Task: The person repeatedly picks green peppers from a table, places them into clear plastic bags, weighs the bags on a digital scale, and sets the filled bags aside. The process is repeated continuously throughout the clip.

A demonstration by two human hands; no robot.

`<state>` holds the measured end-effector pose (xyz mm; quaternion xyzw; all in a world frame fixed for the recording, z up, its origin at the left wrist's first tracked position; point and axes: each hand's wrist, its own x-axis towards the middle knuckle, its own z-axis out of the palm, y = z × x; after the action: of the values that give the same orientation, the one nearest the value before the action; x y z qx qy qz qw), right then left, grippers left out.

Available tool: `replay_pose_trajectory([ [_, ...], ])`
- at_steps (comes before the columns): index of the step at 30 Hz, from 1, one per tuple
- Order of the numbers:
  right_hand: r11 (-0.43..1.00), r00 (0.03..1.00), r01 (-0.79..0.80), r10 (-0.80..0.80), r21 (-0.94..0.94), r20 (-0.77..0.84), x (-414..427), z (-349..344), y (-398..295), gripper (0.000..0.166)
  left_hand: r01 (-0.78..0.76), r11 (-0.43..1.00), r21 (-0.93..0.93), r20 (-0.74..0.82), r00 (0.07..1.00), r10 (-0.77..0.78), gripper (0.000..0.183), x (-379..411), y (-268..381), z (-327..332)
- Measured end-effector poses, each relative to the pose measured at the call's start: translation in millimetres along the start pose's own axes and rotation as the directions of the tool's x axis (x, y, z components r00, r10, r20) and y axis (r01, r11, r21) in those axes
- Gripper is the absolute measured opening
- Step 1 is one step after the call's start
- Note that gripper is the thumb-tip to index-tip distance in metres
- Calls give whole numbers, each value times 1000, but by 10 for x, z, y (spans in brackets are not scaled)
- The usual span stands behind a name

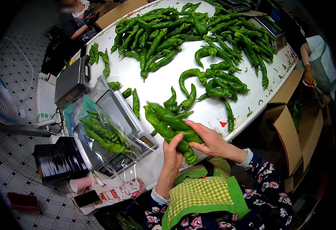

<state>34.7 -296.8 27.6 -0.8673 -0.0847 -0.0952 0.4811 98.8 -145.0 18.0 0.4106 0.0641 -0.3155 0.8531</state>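
Note:
My left hand (172, 152) and my right hand (209, 138) together grip a small bunch of long green peppers (168, 126) above the near edge of the white table (156, 87). The left thumb presses on the bunch from below, while the right fingers wrap its other side. To the left, a clear plastic bag (122, 135) holding several green peppers (103, 133) lies on a digital scale (88, 152). Several loose curled peppers (219, 82) are spread just beyond my hands. Farther back is a large pile of green peppers (156, 37).
More scales (73, 80) stand along the left side. A pink cup (80, 184) and a phone (86, 198) sit at the lower left, near a fan (1, 97). Open cardboard boxes (291, 138) stand at right. One person (78, 20) is at the far left, another (318, 57) at right.

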Motion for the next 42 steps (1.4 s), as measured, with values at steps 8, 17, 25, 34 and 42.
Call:
replay_pose_trajectory([
  [8,864,951,-223,295,452,-96,-247,232,145,74,65,998,20,211,975,-68,58,-3,-155,-76],
  [17,955,962,-234,255,184,-102,-331,353,39,104,-83,995,-58,49,995,85,54,-180,-349,118],
  [25,530,865,-458,451,714,220,-708,-125,-14,97,-786,147,600,705,607,367,47,-1194,358,-184],
  [34,970,812,-68,-82,234,577,-593,-430,-783,89,-52,-393,918,377,423,824,55,-1503,703,-932],
  [42,980,877,-14,107,-199,468,-124,8,-1261,84,-180,-240,954,283,276,919,21,-1286,655,-1152],
])
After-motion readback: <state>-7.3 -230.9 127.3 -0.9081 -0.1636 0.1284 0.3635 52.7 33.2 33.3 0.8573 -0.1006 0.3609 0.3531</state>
